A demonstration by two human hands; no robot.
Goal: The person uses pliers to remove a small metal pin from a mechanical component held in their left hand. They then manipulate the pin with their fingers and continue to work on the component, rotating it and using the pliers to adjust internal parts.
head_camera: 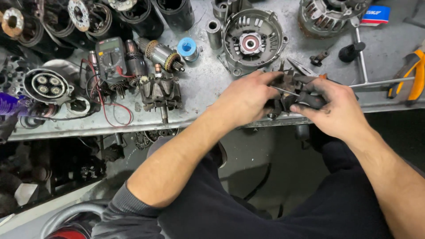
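Being gripped by both hands at the bench's front edge: a dark, greasy alternator rotor [287, 95], claw-pole type.

- Left hand [245, 99] is being closed over the rotor's left end, fingers curled over the top.
- Right hand [338, 108] is being wrapped around the right side, blackened fingertips [310, 102] pressed onto the part. Neither hand is open; both are shut on the same piece.
- A thin metal rod [380, 82] is seen running from the rotor out to the right over the bench [203, 84]. Whether it is being pinched by the right hand or is just lying there cannot be told.

Key geometry: the rotor's long axis is lying roughly left-right, so one hand is sitting at each end. It is being held between them, just over the bench lip, not resting flat as far as can be judged. Both hands are in contact, so neither is nearer.

Around it:
- Round aluminium end housing [252, 42] with bearing is lying just behind the hands.
- Second rotor [161, 93] is standing well to the left, beside a multimeter [110, 55] with red leads.
- Orange-handled pliers [411, 73] are lying at far right.
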